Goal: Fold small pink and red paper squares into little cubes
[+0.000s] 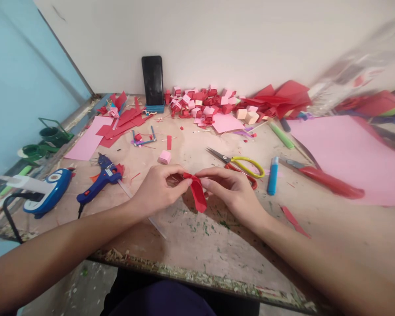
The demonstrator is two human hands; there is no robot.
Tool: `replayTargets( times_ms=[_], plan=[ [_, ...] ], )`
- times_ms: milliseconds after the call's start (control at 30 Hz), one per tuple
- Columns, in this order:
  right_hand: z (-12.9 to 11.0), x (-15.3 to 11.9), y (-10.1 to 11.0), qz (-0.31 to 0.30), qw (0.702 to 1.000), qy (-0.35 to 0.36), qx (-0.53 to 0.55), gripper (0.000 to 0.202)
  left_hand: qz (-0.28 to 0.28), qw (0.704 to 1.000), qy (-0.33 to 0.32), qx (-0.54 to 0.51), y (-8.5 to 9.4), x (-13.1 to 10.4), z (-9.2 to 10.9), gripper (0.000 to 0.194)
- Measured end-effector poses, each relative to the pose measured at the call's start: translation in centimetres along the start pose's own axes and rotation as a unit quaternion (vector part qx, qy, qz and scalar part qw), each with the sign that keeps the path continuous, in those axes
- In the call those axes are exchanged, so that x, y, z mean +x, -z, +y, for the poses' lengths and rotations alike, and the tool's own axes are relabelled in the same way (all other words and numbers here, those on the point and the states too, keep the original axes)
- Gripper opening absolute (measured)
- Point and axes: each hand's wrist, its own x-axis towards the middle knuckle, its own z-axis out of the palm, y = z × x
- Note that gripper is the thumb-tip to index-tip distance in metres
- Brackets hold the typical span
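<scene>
Between my two hands, over the middle of the table, is a folded red paper strip (198,196) whose lower end hangs down. My left hand (162,186) pinches its upper left end between thumb and fingers. On the other side, my right hand (228,186) pinches its upper right edge. A small pink paper cube (164,157) sits just beyond my left hand. Scissors with yellow and red handles (246,166) lie just past my right hand, blades open toward the left. A blue glue gun (101,180) rests to the left of my left hand.
A phone (153,81) stands at the back beside a pile of red and pink paper cubes (197,103). At right lie a blue marker-like tube (273,176), a red-handled cutter (332,180) and pink sheets (358,153). A blue-and-white device (48,193) is at left.
</scene>
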Motion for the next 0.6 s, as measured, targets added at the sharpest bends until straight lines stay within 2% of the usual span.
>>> replayTargets(
  times_ms=[200,467,600],
  plan=[
    [0.00,0.29,0.21,-0.014,0.997,-0.052,0.057,0.016,0.005,1.000,-0.025,0.000,-0.01,-0.14,-0.19,0.011],
    [0.08,0.25,0.01,-0.009,0.997,-0.046,0.060,0.018,-0.022,0.996,-0.068,0.050,0.20,-0.11,0.12,0.009],
    [0.06,0.23,-0.01,-0.023,0.997,-0.046,0.053,0.017,-0.017,0.994,-0.082,0.064,0.18,-0.14,-0.08,0.006]
  ],
)
